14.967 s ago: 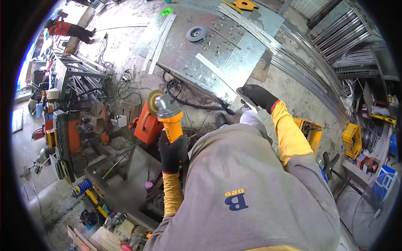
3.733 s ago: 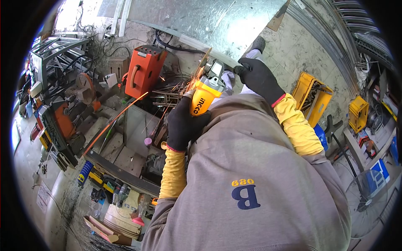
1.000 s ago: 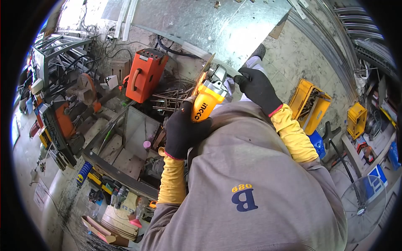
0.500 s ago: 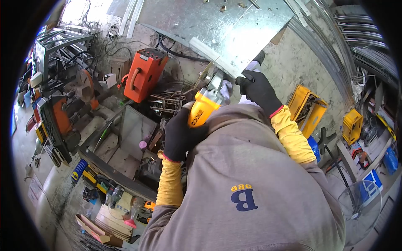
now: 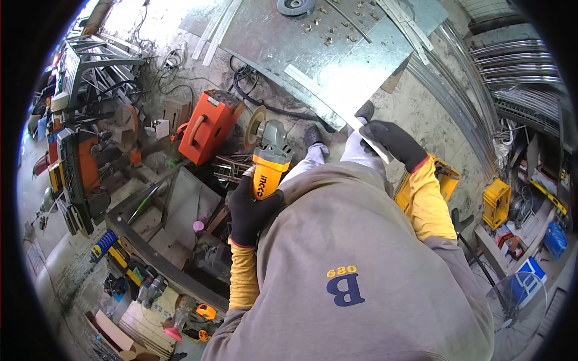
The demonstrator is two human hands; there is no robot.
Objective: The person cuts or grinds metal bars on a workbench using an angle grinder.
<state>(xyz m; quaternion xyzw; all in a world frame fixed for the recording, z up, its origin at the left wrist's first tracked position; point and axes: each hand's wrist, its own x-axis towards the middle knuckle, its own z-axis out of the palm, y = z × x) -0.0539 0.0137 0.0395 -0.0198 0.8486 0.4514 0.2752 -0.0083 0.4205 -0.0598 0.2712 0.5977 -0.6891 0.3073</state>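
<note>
My left hand (image 5: pixel 256 210), in a black glove, is wrapped around the yellow body of an angle grinder (image 5: pixel 271 171). The grinder's head points away from me, and its round disc (image 5: pixel 255 127) stands to the left, apart from the metal bar. My right hand (image 5: pixel 394 144), also gloved in black, is closed on a pale, narrow metal bar (image 5: pixel 348 118). One end of the bar sticks out below the hand; the rest reaches up-left over the corner of the sheet-metal table (image 5: pixel 271 51). Glare hides part of the bar and tabletop.
An orange machine with a handle (image 5: pixel 208 126) stands left of the grinder. Yellow crates (image 5: pixel 497 204) are on the right, near long metal tubes (image 5: pixel 451 90). A dark metal frame (image 5: pixel 159 265) lies lower left. Black cable (image 5: pixel 241 84) runs beside the table.
The grinder has moved left and down, away from the bar. My right hand has shifted right and down with the bar, whose end now shows past the hand. The view has tilted up.
</note>
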